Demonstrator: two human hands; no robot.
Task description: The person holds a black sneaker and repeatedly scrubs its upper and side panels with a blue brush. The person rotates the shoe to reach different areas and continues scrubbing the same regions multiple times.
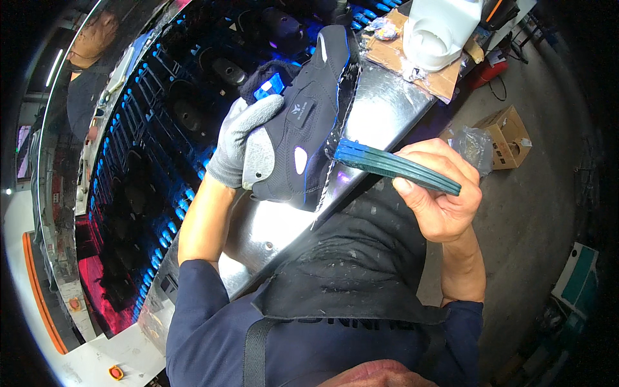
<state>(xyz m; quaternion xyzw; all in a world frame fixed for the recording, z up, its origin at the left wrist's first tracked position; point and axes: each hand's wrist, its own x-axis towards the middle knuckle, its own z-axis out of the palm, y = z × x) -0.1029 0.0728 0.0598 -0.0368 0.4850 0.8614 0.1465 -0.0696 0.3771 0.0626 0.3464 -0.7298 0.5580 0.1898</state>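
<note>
A black shoe upper point(306, 119) with pale oval patches is held on its side by my left hand point(235, 138), in a grey-white glove. My thumb lies across the shoe's upper side and the other fingers are hidden. Beside the palm shows a grey metal-looking plate point(256, 155) at the shoe's heel end. A small blue tag point(269, 86) sits at the shoe's opening. My bare right hand point(442, 190) is closed round a dark green brush point(396, 169). Its blue end meets or nearly meets the shoe's frayed bottom edge; exact contact is unclear.
A shiny metal ledge point(380, 106) runs beneath the shoe. On cardboard point(387, 58) stands a white container point(435, 35). Left lies a dark conveyor with blue pegs point(155, 255) carrying shoe parts. A cardboard box point(509, 138) and clear plastic bag point(472, 149) rest on the floor at right.
</note>
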